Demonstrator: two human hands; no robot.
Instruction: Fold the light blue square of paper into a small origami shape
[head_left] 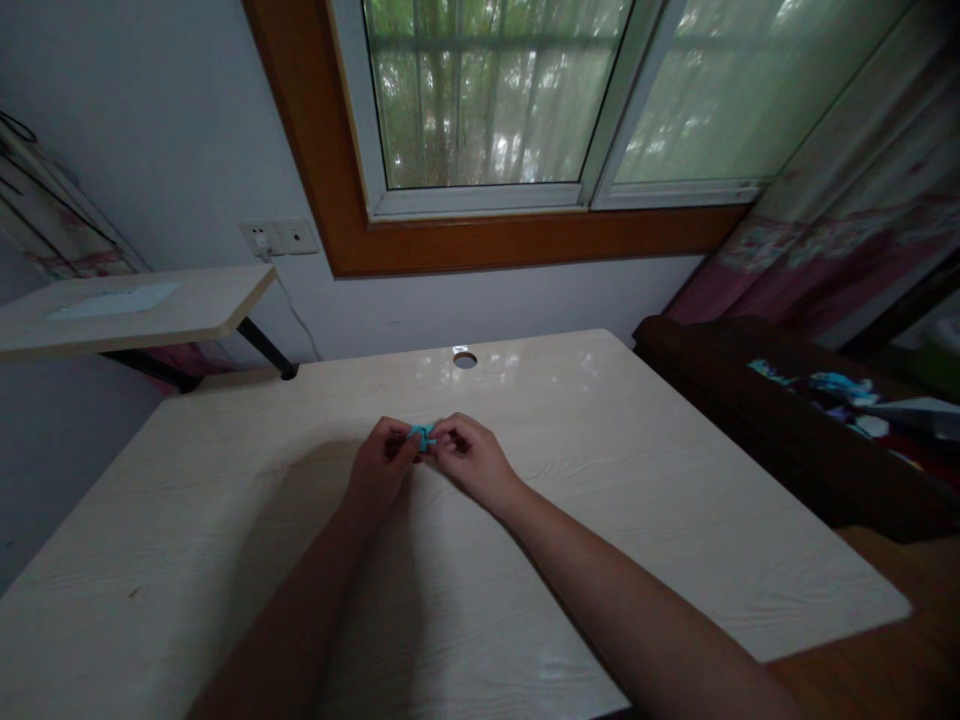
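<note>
A small turquoise piece, too small to name by kind, is pinched between my two hands over the middle of the desk. My left hand grips its left side with thumb and fingertips. From the other side, the fingertips of my right hand close on its right end. Parts of the piece are covered by the fingers. Below both hands lies the pale wood-grain desk, with my forearms reaching across it.
A raised shelf on black legs stands at the back left with a paper sheet on it. A round cable hole is near the desk's back edge. Right of the desk, a dark wooden piece of furniture has assorted items on it.
</note>
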